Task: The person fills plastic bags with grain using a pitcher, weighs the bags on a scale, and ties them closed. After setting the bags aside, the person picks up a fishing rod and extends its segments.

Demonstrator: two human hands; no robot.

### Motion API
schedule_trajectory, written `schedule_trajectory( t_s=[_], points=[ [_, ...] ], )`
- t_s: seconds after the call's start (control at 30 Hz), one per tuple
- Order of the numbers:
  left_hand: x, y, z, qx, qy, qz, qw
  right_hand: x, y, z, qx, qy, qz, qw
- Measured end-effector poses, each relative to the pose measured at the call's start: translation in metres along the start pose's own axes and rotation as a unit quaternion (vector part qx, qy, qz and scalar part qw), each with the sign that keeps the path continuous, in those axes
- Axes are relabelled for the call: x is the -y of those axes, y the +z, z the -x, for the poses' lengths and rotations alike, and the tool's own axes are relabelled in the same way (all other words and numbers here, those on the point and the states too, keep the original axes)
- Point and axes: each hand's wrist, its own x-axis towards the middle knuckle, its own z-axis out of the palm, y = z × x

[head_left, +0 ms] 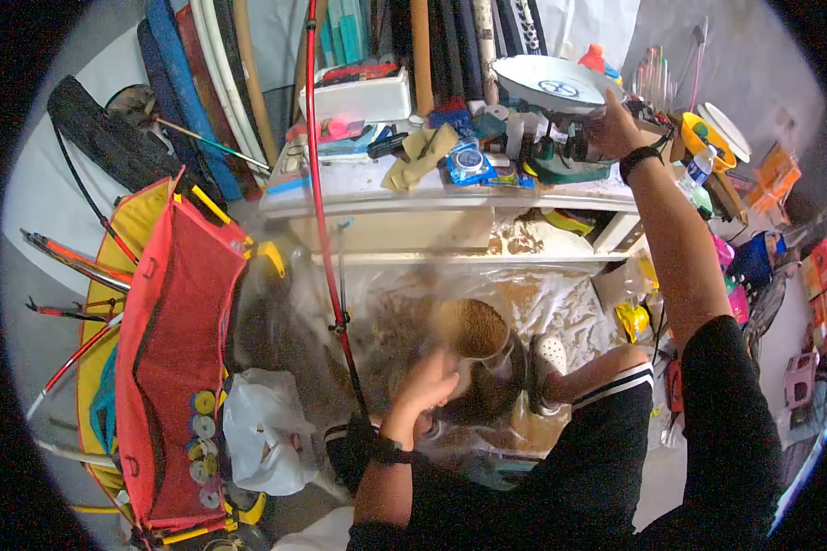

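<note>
My right hand (pixel 618 129) is raised over the back table and closed on the rim of a white enamel dish (pixel 556 84) with a blue motif. The dish is held above the things on the table. Low in the middle, my left hand (pixel 423 384) is curled at the near side of a see-through tub of brown granules (pixel 476 329). It appears to grip the tub, though blur hides the exact finger contact. The tub is tilted, with its granules facing me.
A white table (pixel 386 204) bears a cloth (pixel 420 158), a white box (pixel 363 96) and small goods. A red rod (pixel 320 202) stands upright in front. Left are a red mesh-topped bag (pixel 179 358) and a white plastic bag (pixel 265 432). Plastic sheeting (pixel 570 308) covers the floor.
</note>
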Motion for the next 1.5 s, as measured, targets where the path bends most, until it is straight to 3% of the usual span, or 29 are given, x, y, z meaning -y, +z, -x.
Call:
schedule_trajectory(
  t_s=[0.03, 0.1, 0.17, 0.23, 0.27, 0.3, 0.33, 0.37, 0.43, 0.57, 0.63, 0.67, 0.77, 0.9, 0.93, 0.97, 1.0, 1.03, 1.07, 1.1, 1.13, 1.17, 1.23, 1.37, 1.43, 1.5],
  points=[
    [0.000, 0.001, -0.001, -0.004, -0.002, 0.020, 1.000, 0.003, -0.017, -0.018, 0.022, 0.045, 0.011, 0.999],
    [-0.011, -0.002, 0.002, 0.011, -0.039, -0.033, 0.999, 0.022, -0.065, -0.013, 0.239, 0.043, 0.108, 0.964],
    [0.007, 0.002, -0.002, 0.005, 0.001, 0.036, 0.999, -0.005, -0.025, 0.056, 0.016, -0.060, 0.042, 0.997],
    [0.007, 0.000, -0.007, 0.029, -0.006, 0.048, 0.998, -0.050, -0.009, 0.139, 0.136, -0.108, 0.137, 0.975],
    [0.008, 0.003, -0.008, 0.004, 0.000, 0.060, 0.998, -0.078, -0.004, 0.177, 0.164, 0.004, 0.123, 0.979],
    [0.008, 0.006, -0.010, -0.020, 0.005, 0.069, 0.997, -0.094, 0.023, 0.232, 0.124, 0.121, 0.139, 0.975],
    [0.005, 0.007, -0.010, -0.025, 0.032, 0.081, 0.996, -0.117, 0.017, 0.258, 0.206, 0.246, 0.190, 0.928],
    [-0.003, 0.008, -0.009, -0.020, 0.026, 0.078, 0.996, -0.129, 0.039, 0.297, 0.177, 0.346, 0.177, 0.904],
    [-0.019, 0.013, -0.005, -0.024, 0.049, 0.099, 0.994, -0.175, 0.044, 0.332, 0.111, 0.436, 0.176, 0.876],
    [-0.032, 0.036, -0.002, 0.013, 0.055, 0.211, 0.976, -0.228, 0.045, 0.350, 0.084, 0.426, 0.166, 0.885],
    [-0.037, 0.055, -0.003, 0.018, 0.111, 0.245, 0.963, -0.247, 0.041, 0.338, 0.099, 0.400, 0.027, 0.911],
    [-0.039, 0.064, -0.005, 0.022, 0.121, 0.229, 0.966, -0.252, 0.034, 0.330, 0.189, 0.386, 0.016, 0.903],
    [-0.040, 0.082, -0.013, 0.043, 0.128, 0.218, 0.967, -0.230, 0.057, 0.326, 0.155, 0.335, 0.007, 0.929],
    [-0.056, 0.084, -0.015, 0.070, 0.243, 0.289, 0.924, -0.198, 0.069, 0.325, 0.114, 0.220, -0.014, 0.969],
    [-0.053, 0.079, -0.015, 0.057, 0.246, 0.253, 0.934, -0.191, 0.067, 0.316, 0.136, 0.179, -0.005, 0.974],
    [-0.048, 0.072, -0.013, 0.046, 0.248, 0.217, 0.943, -0.187, 0.070, 0.313, 0.063, 0.150, -0.028, 0.986],
    [-0.045, 0.063, -0.011, 0.120, 0.127, 0.335, 0.926, -0.176, 0.073, 0.307, 0.035, 0.155, -0.015, 0.987],
    [-0.031, 0.056, -0.019, 0.121, 0.125, 0.295, 0.939, -0.168, 0.073, 0.298, 0.007, 0.159, -0.002, 0.987],
    [-0.020, 0.054, -0.028, 0.060, 0.130, 0.215, 0.966, -0.166, 0.060, 0.290, 0.005, 0.161, -0.004, 0.987],
    [-0.006, 0.056, -0.039, -0.036, 0.178, 0.072, 0.981, -0.163, 0.040, 0.282, 0.063, 0.237, -0.089, 0.965],
    [0.002, 0.055, -0.044, -0.092, 0.154, -0.079, 0.981, -0.160, 0.029, 0.277, 0.121, 0.311, -0.170, 0.927],
    [0.019, 0.059, -0.054, -0.090, 0.149, -0.077, 0.982, -0.160, 0.021, 0.278, 0.119, 0.315, -0.172, 0.926],
    [0.064, 0.070, -0.080, -0.017, -0.013, -0.267, 0.964, -0.155, 0.013, 0.290, 0.095, 0.363, -0.281, 0.883],
    [0.130, 0.105, -0.104, 0.045, -0.074, -0.262, 0.961, -0.154, 0.009, 0.291, 0.146, 0.365, -0.245, 0.886],
    [0.155, 0.117, -0.139, 0.095, -0.123, -0.136, 0.978, -0.152, 0.011, 0.290, 0.122, 0.366, -0.192, 0.903],
    [0.159, 0.146, -0.170, 0.055, -0.134, -0.141, 0.979, -0.151, 0.010, 0.296, 0.068, 0.349, -0.049, 0.933]
  ],
)
